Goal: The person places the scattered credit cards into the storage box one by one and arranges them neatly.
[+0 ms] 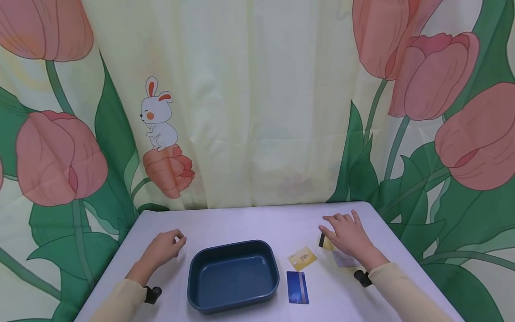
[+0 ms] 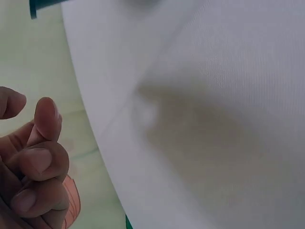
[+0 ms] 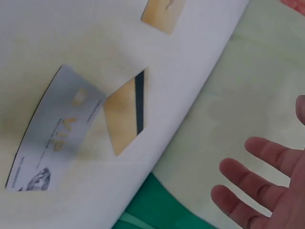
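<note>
My right hand [image 1: 348,233] hovers over two cards at the table's right, fingers spread and holding nothing. Beneath it, in the right wrist view, lie a silver VIP card [image 3: 57,133] and a gold card with a black stripe [image 3: 126,112], touching or nearly so at a corner. Another gold card [image 1: 302,258] and a blue card [image 1: 297,287] lie beside the dark blue tray [image 1: 233,305]. Left of the tray, my left hand [image 1: 162,247] is held above the table with loosely curled fingers; the left wrist view shows nothing in it.
The white-covered table [image 1: 169,308] ends at the back against a curtain [image 1: 249,112] printed with tulips and a rabbit. A small black device [image 1: 153,294] is on the left wrist and another [image 1: 362,278] on the right wrist.
</note>
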